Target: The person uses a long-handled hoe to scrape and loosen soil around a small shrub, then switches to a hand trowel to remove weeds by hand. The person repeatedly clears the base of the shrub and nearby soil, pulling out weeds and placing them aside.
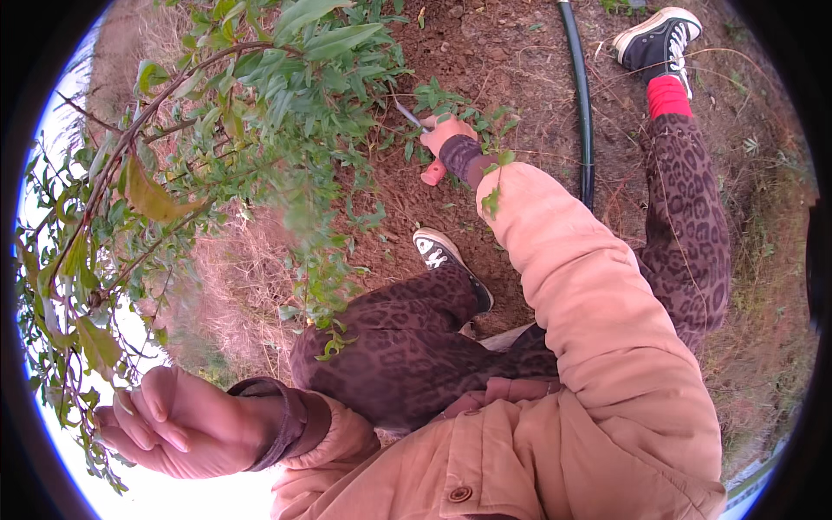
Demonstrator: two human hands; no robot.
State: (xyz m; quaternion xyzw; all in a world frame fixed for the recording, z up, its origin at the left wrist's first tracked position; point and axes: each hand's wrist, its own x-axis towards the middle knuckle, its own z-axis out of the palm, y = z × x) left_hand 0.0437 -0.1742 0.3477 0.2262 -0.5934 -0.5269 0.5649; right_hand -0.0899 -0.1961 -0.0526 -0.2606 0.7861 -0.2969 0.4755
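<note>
My right hand (447, 135) reaches down to the soil at the foot of a leafy shrub (260, 95) and grips pruning shears (431, 170) with pink handles; a thin metal blade (406, 113) sticks out up and to the left among small green leaves. My left hand (169, 425) is raised near the lower left, fingers curled around a thin twig (87, 347) of the shrub's hanging branches. Both arms wear a peach jacket sleeve (581, 286) with dark cuffs.
A black irrigation hose (582, 104) runs along the bare brown soil behind my right hand. My legs in leopard-print trousers (407, 347) and black-and-white sneakers (446, 260) are bent below. Dry grass (234, 286) lies under the shrub.
</note>
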